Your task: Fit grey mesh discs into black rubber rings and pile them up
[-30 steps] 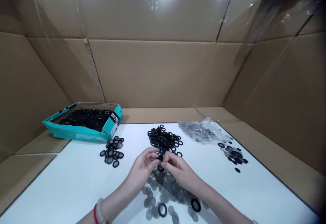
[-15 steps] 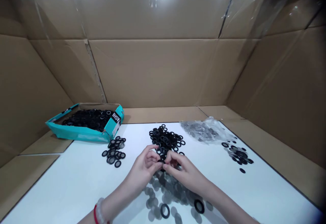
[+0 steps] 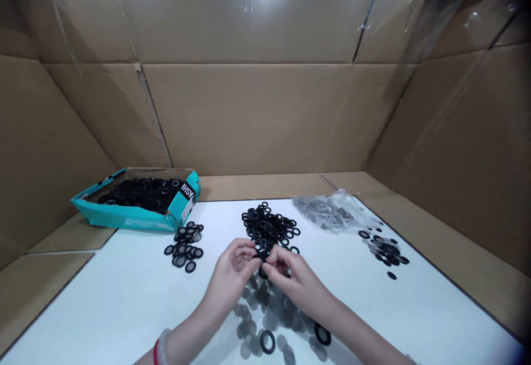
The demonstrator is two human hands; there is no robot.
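Between the fingertips of both hands is a black ring (image 3: 259, 258), partly covered by the fingers. My left hand (image 3: 235, 265) pinches it from the left, and my right hand (image 3: 290, 271) has thumb and fingers closed at its right side. Just beyond the hands lies a heap of black rings (image 3: 269, 227). Thin grey translucent discs (image 3: 269, 321) are scattered below the hands, partly hidden by the right one. Two larger black rings lie among them, one near the bottom centre (image 3: 267, 342) and one beside the right forearm (image 3: 322, 334).
A turquoise box (image 3: 128, 220) full of black rings stands at the back left, with ringed discs (image 3: 186, 246) near its corner. At the back right are a clear plastic bag (image 3: 327, 211) of grey discs and a small pile of black pieces (image 3: 389, 251). Cardboard walls (image 3: 249, 116) surround the white table (image 3: 136, 287).
The left fingers have shifted slightly around the ring, which is now tilted and shows more between the fingertips. The whole view has moved a little.
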